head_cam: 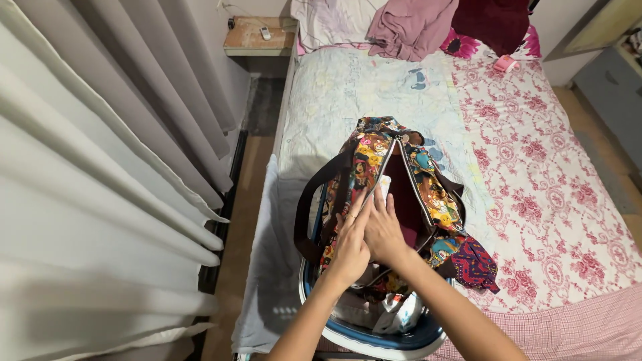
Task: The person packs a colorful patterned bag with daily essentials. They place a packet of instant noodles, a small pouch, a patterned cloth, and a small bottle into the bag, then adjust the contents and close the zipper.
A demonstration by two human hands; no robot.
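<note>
A colourful patterned bag [428,194] with dark straps lies open on the bed, showing its dark red inside. Both my hands are pressed side by side at its opening. My left hand [349,246], with a ring on one finger, lies flat with straight fingers along the bag's left zip edge. My right hand [386,230] reaches into the opening, and its fingertips hold a small white item [386,184] just inside the rim. How much of the white item is inside the bag is hidden.
The bag rests on a blue-rimmed white basket [374,337] at the bed's foot. The bed [535,167] has a floral sheet, with purple cloth [411,27] at its head. Grey curtains [100,167] hang on the left, and a bedside shelf [257,37] stands beyond them.
</note>
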